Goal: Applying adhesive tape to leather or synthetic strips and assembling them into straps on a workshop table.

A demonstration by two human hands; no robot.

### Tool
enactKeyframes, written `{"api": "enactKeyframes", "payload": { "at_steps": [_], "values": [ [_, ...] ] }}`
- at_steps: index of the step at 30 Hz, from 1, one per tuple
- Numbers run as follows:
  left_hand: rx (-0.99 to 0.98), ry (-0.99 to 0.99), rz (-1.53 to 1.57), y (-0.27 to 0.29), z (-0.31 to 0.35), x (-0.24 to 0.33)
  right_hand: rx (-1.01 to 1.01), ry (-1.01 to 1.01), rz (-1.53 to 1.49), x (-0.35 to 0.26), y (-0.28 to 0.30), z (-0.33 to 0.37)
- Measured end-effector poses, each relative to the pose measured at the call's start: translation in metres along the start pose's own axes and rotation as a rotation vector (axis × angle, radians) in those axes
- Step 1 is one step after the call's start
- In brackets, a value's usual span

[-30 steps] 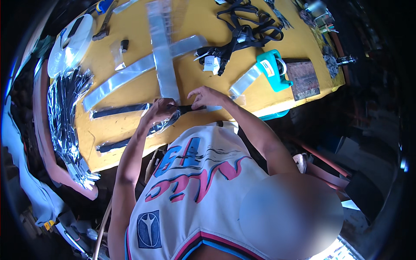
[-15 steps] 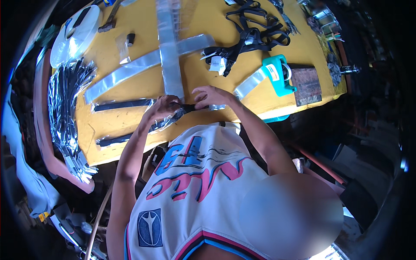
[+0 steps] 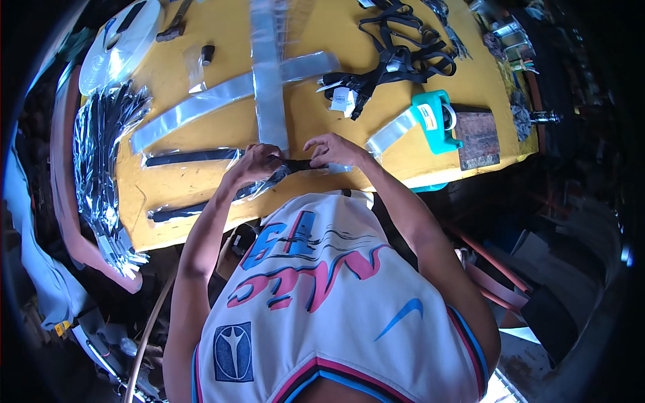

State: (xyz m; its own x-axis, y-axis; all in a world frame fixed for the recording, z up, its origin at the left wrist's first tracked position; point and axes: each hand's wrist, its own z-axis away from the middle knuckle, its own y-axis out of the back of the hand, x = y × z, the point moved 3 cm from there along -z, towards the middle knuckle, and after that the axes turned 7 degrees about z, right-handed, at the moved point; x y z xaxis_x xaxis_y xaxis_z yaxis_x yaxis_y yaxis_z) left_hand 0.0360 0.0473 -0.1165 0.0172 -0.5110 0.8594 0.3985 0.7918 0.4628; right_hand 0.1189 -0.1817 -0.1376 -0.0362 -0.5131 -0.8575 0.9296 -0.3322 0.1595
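Observation:
A black strap (image 3: 295,165), partly inside a clear plastic sleeve (image 3: 261,189), lies across the table's near edge between my hands. My left hand (image 3: 259,163) is closed round the strap where it meets the sleeve. At the strap's right end my right hand (image 3: 334,150) has its fingers bent and thumb and fingertips closed on it. To the left lies another black strap in a clear sleeve (image 3: 195,158). Beyond my left hand, a long clear plastic strip (image 3: 270,101) runs away over a second, curved strip (image 3: 195,107).
On the yellow table (image 3: 322,127) sit a teal tape dispenser (image 3: 437,122), a dark rectangular plate (image 3: 478,140) and a tangle of black straps (image 3: 396,60). Several bagged straps (image 3: 104,161) hang over the left edge. A white reel (image 3: 124,50) and a hammer (image 3: 173,28) lie far left.
The view has shifted slightly. My right hand has moved a little to the right along the strap's end; my left hand keeps its hold in nearly the same place.

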Motion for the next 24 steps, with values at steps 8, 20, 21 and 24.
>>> {"api": "enactKeyframes", "payload": {
  "at_steps": [8,20,21,24],
  "values": [
    [-0.022,0.039,-0.021,-0.001,-0.001,-0.005,0.080,-0.008,-0.024,-0.005,-0.002,0.004],
    [-0.076,0.158,0.088,-0.003,-0.002,-0.012,0.055,0.052,-0.002,-0.004,-0.009,-0.011],
    [-0.083,0.173,0.123,-0.003,-0.002,-0.013,0.054,0.052,-0.001,-0.005,-0.011,-0.012],
    [-0.119,0.187,0.142,-0.003,-0.005,-0.019,0.059,0.062,-0.008,-0.007,-0.014,-0.013]
  ]
}}
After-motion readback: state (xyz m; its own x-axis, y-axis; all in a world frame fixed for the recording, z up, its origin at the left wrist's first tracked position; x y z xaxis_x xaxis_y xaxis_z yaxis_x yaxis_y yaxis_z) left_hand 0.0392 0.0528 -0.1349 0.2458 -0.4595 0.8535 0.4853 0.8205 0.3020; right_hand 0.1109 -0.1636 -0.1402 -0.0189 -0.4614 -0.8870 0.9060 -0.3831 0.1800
